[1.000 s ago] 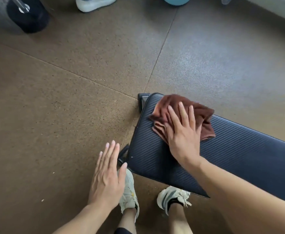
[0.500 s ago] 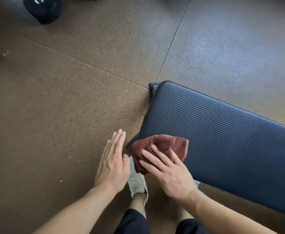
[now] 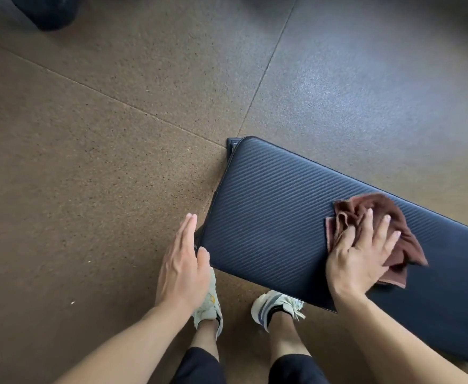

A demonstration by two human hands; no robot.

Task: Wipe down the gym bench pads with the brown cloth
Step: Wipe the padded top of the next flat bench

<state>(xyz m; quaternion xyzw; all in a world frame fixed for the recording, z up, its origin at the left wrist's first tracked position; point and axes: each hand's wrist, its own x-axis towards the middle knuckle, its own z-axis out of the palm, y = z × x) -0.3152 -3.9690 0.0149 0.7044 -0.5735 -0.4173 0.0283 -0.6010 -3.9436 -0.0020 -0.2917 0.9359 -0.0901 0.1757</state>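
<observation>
Cloth (image 3: 377, 225) mid-pad (image 3: 269, 212), edges apart.

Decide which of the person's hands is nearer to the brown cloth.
Right. The right hand presses flat on the brown cloth on the bench pad; the left hand sits apart at the pad's end.

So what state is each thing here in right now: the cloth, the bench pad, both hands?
Crumpled brown cloth: bunched, lying on the pad under the right hand.
Dark ribbed bench pad: flat, mostly uncovered.
Right hand: fingers spread, pressing the cloth down.
Left hand: fingers straight, at the pad's near corner, holding nothing.
</observation>
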